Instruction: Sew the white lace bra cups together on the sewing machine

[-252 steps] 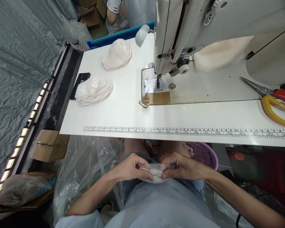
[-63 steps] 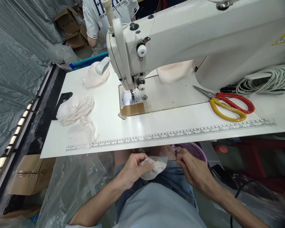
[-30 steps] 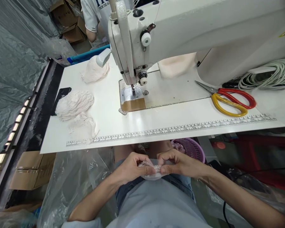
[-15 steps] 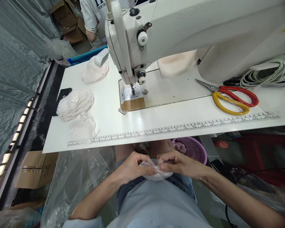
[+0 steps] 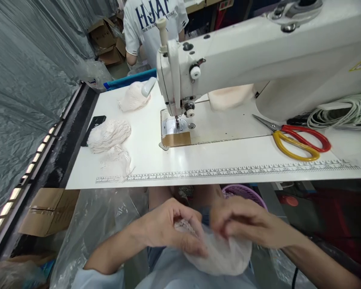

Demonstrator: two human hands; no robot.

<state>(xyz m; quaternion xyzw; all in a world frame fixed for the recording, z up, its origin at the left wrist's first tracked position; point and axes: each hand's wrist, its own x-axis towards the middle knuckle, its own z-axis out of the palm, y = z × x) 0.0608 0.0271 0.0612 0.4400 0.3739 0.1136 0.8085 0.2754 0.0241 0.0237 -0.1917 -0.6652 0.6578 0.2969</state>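
Over my lap, my left hand [image 5: 171,226] grips a thin white fabric piece with a lace edge [image 5: 219,255], its thumb in front and its fingers behind. The lace shows between that thumb and the fingers. My right hand [image 5: 249,222] is at the upper right part of the same cloth, fingers curled and pinched on it, though motion blurs them. The fabric puffs out below both hands. Beyond the table edge stands a white sewing machine [image 5: 237,52], its presser foot [image 5: 177,122] over the metal plate with no cloth under it.
Scissors with red and yellow handles [image 5: 297,140] lie right of the machine, near coiled cord [image 5: 345,112]. Lace pieces [image 5: 109,135] and a pale cloth [image 5: 134,97] rest at left. A purple basket [image 5: 246,192] is under the table. A person [image 5: 154,28] is behind.
Both hands have come closer to the view and lower. The fabric, bunched small before, is now spread out wider toward the right. My right hand has moved away from my left.
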